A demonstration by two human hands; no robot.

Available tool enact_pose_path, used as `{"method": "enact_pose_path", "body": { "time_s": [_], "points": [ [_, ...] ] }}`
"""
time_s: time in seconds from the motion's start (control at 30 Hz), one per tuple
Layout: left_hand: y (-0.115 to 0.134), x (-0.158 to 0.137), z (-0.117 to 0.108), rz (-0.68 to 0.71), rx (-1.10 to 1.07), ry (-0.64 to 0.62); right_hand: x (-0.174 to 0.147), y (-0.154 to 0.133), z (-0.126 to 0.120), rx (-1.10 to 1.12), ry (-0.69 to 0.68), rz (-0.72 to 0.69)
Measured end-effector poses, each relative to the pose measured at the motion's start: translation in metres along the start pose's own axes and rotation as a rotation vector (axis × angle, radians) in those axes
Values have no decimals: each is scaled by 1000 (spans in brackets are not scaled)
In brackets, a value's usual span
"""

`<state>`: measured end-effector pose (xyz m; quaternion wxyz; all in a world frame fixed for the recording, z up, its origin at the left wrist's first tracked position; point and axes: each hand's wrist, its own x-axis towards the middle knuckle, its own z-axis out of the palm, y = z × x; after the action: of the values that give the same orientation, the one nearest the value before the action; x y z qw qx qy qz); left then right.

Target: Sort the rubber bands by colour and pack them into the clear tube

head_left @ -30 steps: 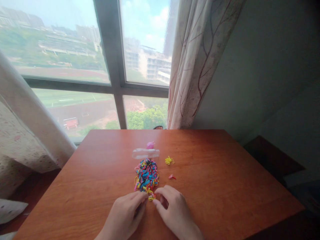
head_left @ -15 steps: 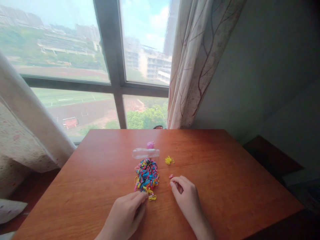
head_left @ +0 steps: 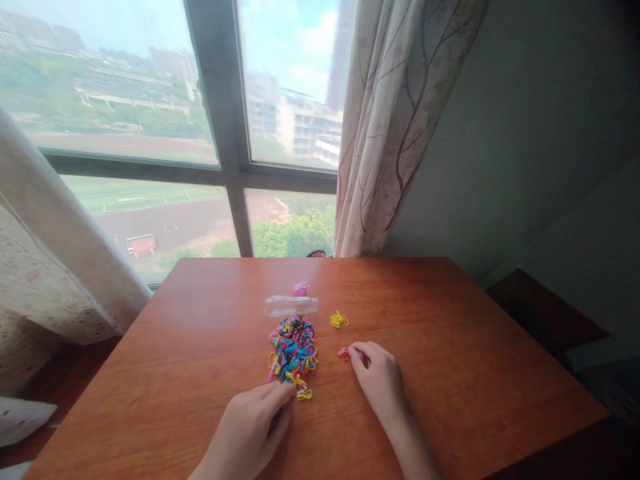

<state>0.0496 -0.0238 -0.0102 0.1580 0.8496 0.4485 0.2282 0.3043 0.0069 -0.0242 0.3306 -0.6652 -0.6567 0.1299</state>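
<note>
A heap of small multicoloured elastic hair ties (head_left: 294, 350) lies on the wooden table. My left hand (head_left: 253, 423) rests at its near edge, fingers pressed together beside a few yellow ties; whatever is between the fingertips is hidden. To the right of the heap, my right hand (head_left: 380, 377) has thumb and forefinger pinched together at the right side of a small red cluster of hair ties (head_left: 343, 354). I cannot make out whether a tie is between these fingers. Farther back sits a small group of yellow hair ties (head_left: 339, 320).
Behind the heap a clear plastic bottle (head_left: 291, 306) lies on its side, with a pink object (head_left: 301, 289) just beyond it. The brown table (head_left: 450, 373) reaches to a window with curtains (head_left: 385, 133) at the far side.
My right hand has shifted slightly right and away from me, showing more of the red hair ties. My left hand stays nearly still at the heap.
</note>
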Motion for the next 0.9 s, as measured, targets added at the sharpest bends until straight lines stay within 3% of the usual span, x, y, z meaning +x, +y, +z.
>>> {"method": "enact_pose_path", "body": {
  "time_s": [0.23,0.47,0.6,0.9],
  "points": [
    [-1,-1,2,-2,-3,0,-3,-6,-3,90,20,-28],
    [-1,-1,3,-21,17,-29,-30,-40,13,131,-144,-175],
    [0,-1,4,-24,27,-47,-43,-51,18,85,-223,-184],
    [-3,0,8,-35,47,-55,-43,-57,14,56,-256,-164]
  ]
}}
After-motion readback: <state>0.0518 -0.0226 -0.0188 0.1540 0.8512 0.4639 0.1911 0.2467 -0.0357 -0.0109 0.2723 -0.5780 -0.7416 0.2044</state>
